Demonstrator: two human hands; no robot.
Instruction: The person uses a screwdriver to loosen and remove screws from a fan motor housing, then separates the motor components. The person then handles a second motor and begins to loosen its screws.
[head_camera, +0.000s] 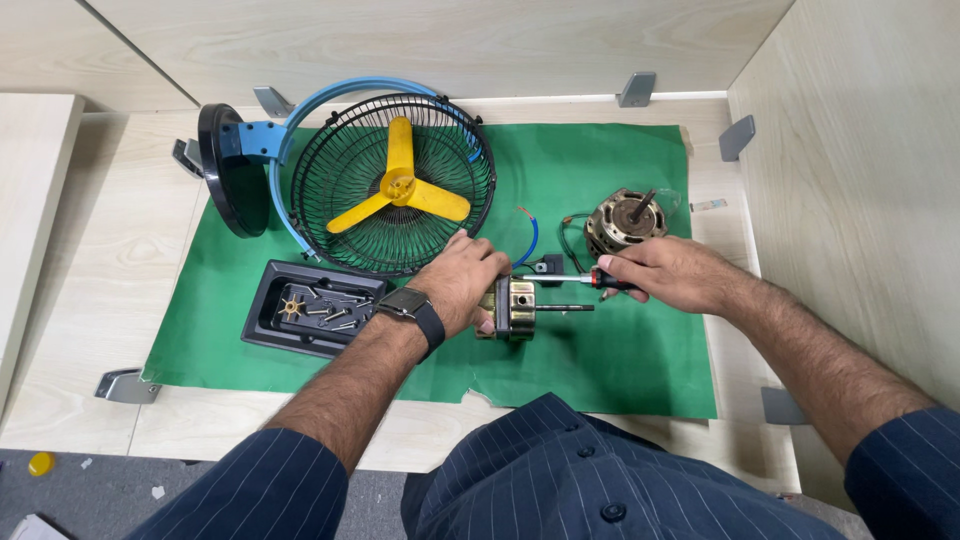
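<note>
Nearest, ctr of green mat (620, 370): left hand (462, 285) wrapped round brass-coloured motor part (514, 307), its shaft running out toward 3 o'clock. Just beyond, right hand (672, 274) closed on screwdriver (580, 280), handle at 3, tip aimed 9 o'clock into part's top edge, parallel w/ shaft. Farther: parts tray (262, 310) at 9, 2nd motor (625, 222) at 1, fan cage (392, 185) at 11.
</note>
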